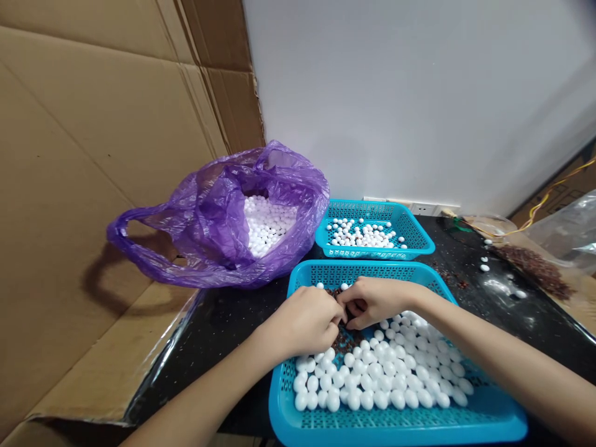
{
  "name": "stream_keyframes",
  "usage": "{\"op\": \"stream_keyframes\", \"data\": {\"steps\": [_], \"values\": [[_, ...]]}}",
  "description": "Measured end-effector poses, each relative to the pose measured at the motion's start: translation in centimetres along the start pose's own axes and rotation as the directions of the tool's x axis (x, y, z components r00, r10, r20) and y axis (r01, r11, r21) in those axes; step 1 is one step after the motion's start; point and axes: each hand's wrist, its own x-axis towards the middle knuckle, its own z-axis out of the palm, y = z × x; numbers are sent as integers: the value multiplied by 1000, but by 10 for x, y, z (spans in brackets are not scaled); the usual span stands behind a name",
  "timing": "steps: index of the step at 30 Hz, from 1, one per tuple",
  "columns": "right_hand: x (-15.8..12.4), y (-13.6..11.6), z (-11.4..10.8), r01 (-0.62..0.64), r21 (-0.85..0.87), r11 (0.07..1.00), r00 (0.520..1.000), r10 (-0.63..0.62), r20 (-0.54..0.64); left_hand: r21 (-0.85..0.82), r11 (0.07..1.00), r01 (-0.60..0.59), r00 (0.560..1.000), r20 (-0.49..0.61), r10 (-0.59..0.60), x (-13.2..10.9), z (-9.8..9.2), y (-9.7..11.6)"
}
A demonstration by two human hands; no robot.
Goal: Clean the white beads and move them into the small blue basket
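Observation:
Both hands are inside the near blue plastic basket [284, 397], close together over its left back part. My left hand [311, 320] has its fingers curled and pressed together; what they hold, if anything, is hidden. Opposite it, my right hand [370, 301] bends its fingers inward in a pinch, and its fingertips are hidden near the left ones. Small dark reddish-brown bits [347, 340] lie on the basket floor beneath them. Many white balls [386, 372], smooth and roundish, fill the front and right of this basket.
A purple plastic bag [218, 217] of small white balls stands at the back left beside a cardboard wall [93, 124]. Behind the near basket sits a second blue basket [419, 239] with white balls. Brown bits [535, 267] and a few loose balls [485, 268] lie on the black table at right.

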Motion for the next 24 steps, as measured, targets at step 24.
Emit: {"op": "stream_keyframes", "data": {"steps": [24], "values": [[6, 2, 7, 24, -33, 999, 998, -25, -53, -4, 1000, -23, 987, 156, 24, -5, -1, 3]]}}
